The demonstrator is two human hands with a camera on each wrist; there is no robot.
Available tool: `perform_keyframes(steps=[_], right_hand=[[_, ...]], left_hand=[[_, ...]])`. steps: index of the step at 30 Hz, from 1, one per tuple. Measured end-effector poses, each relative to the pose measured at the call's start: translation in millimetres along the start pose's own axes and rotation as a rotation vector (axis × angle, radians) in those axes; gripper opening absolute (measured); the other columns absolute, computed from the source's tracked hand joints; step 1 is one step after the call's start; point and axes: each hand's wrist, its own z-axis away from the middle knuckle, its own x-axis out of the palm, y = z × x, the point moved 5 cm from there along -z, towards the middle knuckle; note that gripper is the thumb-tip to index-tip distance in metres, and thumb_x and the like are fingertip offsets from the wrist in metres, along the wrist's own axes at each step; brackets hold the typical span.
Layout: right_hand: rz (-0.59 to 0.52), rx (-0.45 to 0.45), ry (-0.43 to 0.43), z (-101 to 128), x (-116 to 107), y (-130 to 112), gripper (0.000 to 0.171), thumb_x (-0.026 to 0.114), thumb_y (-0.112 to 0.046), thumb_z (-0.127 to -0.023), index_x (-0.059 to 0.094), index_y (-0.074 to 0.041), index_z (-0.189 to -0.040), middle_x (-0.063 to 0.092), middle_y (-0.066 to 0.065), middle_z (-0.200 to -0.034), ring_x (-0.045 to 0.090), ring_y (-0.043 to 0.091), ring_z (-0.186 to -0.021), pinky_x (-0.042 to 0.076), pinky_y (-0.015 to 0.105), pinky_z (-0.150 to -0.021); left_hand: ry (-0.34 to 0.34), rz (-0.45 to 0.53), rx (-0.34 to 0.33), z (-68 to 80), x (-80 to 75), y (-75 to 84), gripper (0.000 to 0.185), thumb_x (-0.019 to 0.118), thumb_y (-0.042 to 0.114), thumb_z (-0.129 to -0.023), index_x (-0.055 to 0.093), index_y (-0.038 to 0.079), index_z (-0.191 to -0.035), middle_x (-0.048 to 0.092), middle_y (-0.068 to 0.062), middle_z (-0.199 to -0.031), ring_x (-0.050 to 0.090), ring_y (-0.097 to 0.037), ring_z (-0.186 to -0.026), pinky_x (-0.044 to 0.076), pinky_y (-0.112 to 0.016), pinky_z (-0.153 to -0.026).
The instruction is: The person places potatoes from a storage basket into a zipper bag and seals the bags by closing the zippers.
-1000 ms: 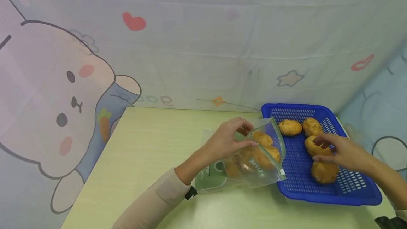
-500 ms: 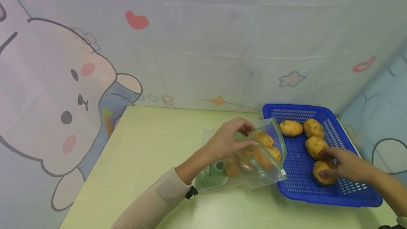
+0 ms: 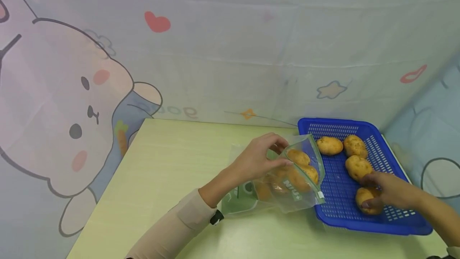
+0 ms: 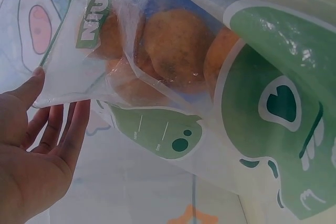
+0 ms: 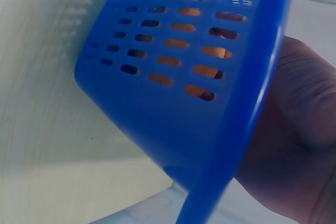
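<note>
I see the pale green table (image 3: pixel 161 179) lying where it was a second ago, and the blue basket (image 3: pixel 395 221) sits unmoved at its right end. The clear zip bag (image 3: pixel 287 179) also keeps its place just left of the basket, its open mouth tilted up toward the basket and several potatoes inside. My left hand (image 3: pixel 256 159) has not shifted: thumb and fingers pinch the upper edge of the bag's mouth and hold it open. My right hand (image 3: pixel 389 189) is what differs; a second ago it was on a potato in the middle of the basket, and now it has dropped to the nearest potato (image 3: pixel 366 207) at the front, fingers curled round it. That potato lies on the basket floor. Three other potatoes (image 3: pixel 330 145) stay behind it.
</note>
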Motion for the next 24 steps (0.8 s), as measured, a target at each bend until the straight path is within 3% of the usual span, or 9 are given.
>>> perform_keyframes(steps=[6, 12, 19, 24], right_hand=[[-0.025, 0.031, -0.076, 2.7, 2.0, 0.8, 0.062, 0.091, -0.041, -0.084, 0.070, 0.004, -0.121, 0.073, 0.011, -0.120, 0.068, 0.039, -0.111, 0.057, 0.056, -0.092], [-0.018, -0.004, -0.042, 1.7, 1.5, -4.7, 0.059, 0.090, -0.039, -0.084, 0.070, 0.003, -0.121, 0.073, 0.008, -0.118, 0.069, 0.034, -0.107, 0.059, 0.047, -0.089], [-0.109, -0.049, 0.192, -11.1, -20.5, -38.1, 0.058, 0.091, -0.033, -0.087, 0.067, -0.001, -0.129, 0.071, 0.007, -0.121, 0.067, 0.014, -0.103, 0.062, 0.030, -0.080], [-0.133, -0.106, 0.401, -22.9, -46.9, -81.5, 0.053, 0.092, -0.026, -0.086, 0.068, -0.013, -0.131, 0.069, 0.001, -0.125, 0.063, 0.002, -0.106, 0.057, 0.018, -0.086]], left_hand=[[0.000, 0.016, 0.000, -0.2, 0.8, -0.2, 0.040, 0.086, 0.020, -0.092, 0.068, 0.009, -0.126, 0.068, -0.002, -0.123, 0.069, -0.008, -0.105, 0.059, -0.035, -0.098], [-0.002, 0.019, 0.001, -1.0, 1.0, 0.1, 0.040, 0.086, 0.020, -0.092, 0.068, 0.009, -0.125, 0.068, -0.003, -0.123, 0.069, -0.008, -0.105, 0.058, -0.035, -0.098], [-0.013, 0.000, -0.013, -2.0, 0.9, 0.8, 0.041, 0.086, 0.024, -0.093, 0.067, 0.010, -0.127, 0.068, -0.002, -0.123, 0.068, -0.007, -0.105, 0.058, -0.033, -0.098], [-0.014, -0.001, -0.021, -1.8, 0.8, 0.0, 0.042, 0.085, 0.024, -0.093, 0.067, 0.010, -0.128, 0.068, -0.001, -0.124, 0.068, -0.007, -0.106, 0.057, -0.027, -0.097]])
